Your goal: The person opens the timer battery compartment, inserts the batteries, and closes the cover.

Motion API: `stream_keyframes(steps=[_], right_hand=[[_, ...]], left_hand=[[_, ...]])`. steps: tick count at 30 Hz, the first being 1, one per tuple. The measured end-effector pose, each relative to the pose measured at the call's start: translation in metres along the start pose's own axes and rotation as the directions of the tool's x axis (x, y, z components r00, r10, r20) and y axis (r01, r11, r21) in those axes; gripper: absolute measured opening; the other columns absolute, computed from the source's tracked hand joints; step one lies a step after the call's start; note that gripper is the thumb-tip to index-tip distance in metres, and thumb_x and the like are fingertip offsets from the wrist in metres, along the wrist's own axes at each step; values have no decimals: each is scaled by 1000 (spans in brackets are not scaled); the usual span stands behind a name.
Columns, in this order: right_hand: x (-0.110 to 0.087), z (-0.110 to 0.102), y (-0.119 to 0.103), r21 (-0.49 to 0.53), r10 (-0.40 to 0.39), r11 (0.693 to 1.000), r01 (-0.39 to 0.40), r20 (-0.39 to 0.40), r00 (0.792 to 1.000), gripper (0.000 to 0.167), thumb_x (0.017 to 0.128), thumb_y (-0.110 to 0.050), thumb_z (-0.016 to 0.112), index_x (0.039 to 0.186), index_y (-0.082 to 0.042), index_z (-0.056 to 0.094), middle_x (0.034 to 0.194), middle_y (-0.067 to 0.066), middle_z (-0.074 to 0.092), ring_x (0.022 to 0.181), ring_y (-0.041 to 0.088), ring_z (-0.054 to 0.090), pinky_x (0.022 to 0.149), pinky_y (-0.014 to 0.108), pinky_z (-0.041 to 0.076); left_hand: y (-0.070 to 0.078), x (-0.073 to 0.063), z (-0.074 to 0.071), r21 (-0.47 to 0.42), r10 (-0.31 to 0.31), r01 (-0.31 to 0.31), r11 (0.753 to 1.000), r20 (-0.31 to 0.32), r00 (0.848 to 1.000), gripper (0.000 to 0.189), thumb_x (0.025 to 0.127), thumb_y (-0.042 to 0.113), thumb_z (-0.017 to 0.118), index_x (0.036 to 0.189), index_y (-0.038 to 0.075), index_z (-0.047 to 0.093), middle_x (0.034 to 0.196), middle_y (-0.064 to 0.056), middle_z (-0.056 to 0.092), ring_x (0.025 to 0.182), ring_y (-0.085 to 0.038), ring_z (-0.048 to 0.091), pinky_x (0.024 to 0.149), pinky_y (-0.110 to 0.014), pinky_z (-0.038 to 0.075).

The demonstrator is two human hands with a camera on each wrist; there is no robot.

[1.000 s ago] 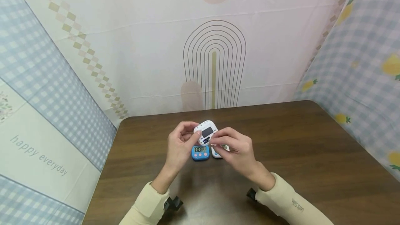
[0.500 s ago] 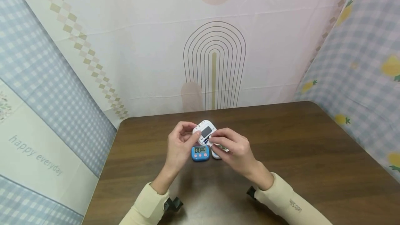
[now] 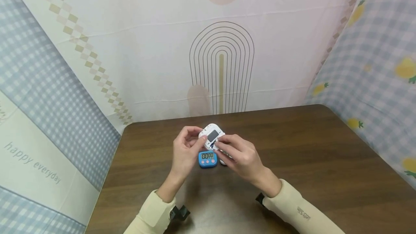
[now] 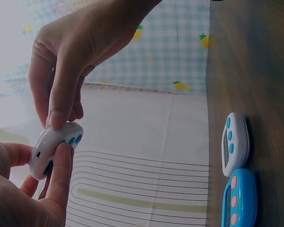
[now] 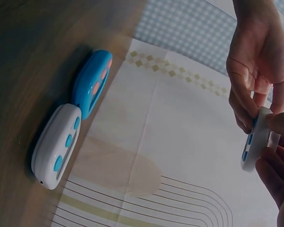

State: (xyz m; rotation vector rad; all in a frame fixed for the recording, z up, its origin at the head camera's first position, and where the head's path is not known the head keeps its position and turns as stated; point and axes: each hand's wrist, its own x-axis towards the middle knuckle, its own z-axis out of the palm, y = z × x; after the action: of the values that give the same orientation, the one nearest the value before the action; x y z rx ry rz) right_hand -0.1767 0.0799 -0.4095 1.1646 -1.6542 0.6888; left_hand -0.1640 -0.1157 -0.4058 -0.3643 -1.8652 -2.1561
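My left hand point(image 3: 184, 151) grips a white digital timer point(image 3: 208, 128) by its left side, back face up, above the table. A dark rectangle point(image 3: 212, 136) marks that back, and below it a small dark slot lies partly uncovered. My right hand point(image 3: 243, 157) pinches a small white piece point(image 3: 216, 147), apparently the battery cover, against the timer's lower right edge; fingertips partly hide it. Blue buttons point(image 4: 72, 141) show on the timer's front in the left wrist view. Beneath the hands lie a blue timer point(image 3: 208, 159) and another white timer point(image 5: 57, 146), mostly hidden by my right hand in the head view.
The brown wooden table point(image 3: 299, 147) extends to both sides and toward a patterned white cloth point(image 3: 156, 64) hanging behind it. Checked cloths point(image 3: 364, 89) hang at left and right. Dark wrist mounts point(image 3: 180, 213) sit at both sleeves.
Both hands and the held timer have shifted slightly left. The right fingers have moved farther in over the timer's lower edge, and the white piece covers more of the dark slot.
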Motion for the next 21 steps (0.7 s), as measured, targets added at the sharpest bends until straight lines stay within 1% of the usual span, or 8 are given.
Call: stream_keyframes(steps=[5, 11, 15, 16, 18, 20, 21], right_hand=[[-2, 1, 0, -2, -6, 1000, 6, 7, 1000, 16, 101, -15, 73, 103, 0, 80, 98, 12, 73, 81, 23, 71, 70, 36, 65], [-3, 2, 1, 2, -9, 1000, 9, -3, 1000, 17, 100, -16, 75, 103, -1, 81, 96, 12, 72, 79, 22, 69, 66, 33, 64], [-4, 3, 1, 29, 8, 1000, -8, 3, 1000, 19, 100, -18, 75, 104, 0, 80, 98, 12, 72, 82, 23, 70, 69, 33, 64], [-4, 3, 1, 50, 25, 998, -25, 2, 1000, 19, 100, -17, 76, 104, 0, 80, 99, 13, 72, 83, 23, 70, 70, 32, 64], [-3, 3, 0, 101, 86, 991, -86, 3, 996, 16, 98, -15, 77, 104, 0, 80, 100, 12, 72, 85, 23, 70, 74, 30, 64], [-2, 2, 0, 169, 173, 971, -170, -2, 985, 11, 94, -6, 80, 104, 0, 81, 101, 11, 72, 86, 22, 71, 77, 25, 63], [-2, 1, 0, 202, 218, 956, -213, -4, 976, 12, 91, -1, 81, 103, -1, 81, 101, 11, 72, 86, 21, 71, 79, 23, 63]], left_hand=[[0, -1, 0, -3, -2, 2, 1000, -4, 1000, 25, 95, -5, 71, 118, -7, 62, 110, -24, 66, 80, -15, 75, 69, -32, 67], [0, -1, 0, -10, -1, 1, 1000, -1, 1000, 25, 95, -5, 71, 118, -8, 62, 109, -24, 65, 81, -15, 75, 70, -30, 67], [0, -1, 0, -5, -1, 1, 1000, 2, 1000, 25, 95, -5, 71, 118, -8, 62, 109, -24, 65, 82, -15, 75, 70, -31, 67], [0, -1, 0, -3, -2, 2, 1000, 2, 1000, 25, 96, -5, 71, 119, -8, 62, 110, -24, 65, 82, -16, 75, 70, -31, 67], [1, 0, 0, -3, -4, 4, 1000, 0, 1000, 25, 96, -4, 71, 119, -7, 62, 110, -23, 65, 82, -16, 75, 70, -31, 67], [2, 0, 0, -8, -8, 8, 1000, 0, 1000, 25, 96, -4, 71, 119, -7, 62, 110, -23, 65, 82, -16, 75, 69, -32, 67], [2, 0, 0, -10, -8, 8, 1000, 1, 1000, 25, 96, -4, 71, 119, -7, 62, 110, -23, 65, 81, -16, 75, 69, -32, 67]])
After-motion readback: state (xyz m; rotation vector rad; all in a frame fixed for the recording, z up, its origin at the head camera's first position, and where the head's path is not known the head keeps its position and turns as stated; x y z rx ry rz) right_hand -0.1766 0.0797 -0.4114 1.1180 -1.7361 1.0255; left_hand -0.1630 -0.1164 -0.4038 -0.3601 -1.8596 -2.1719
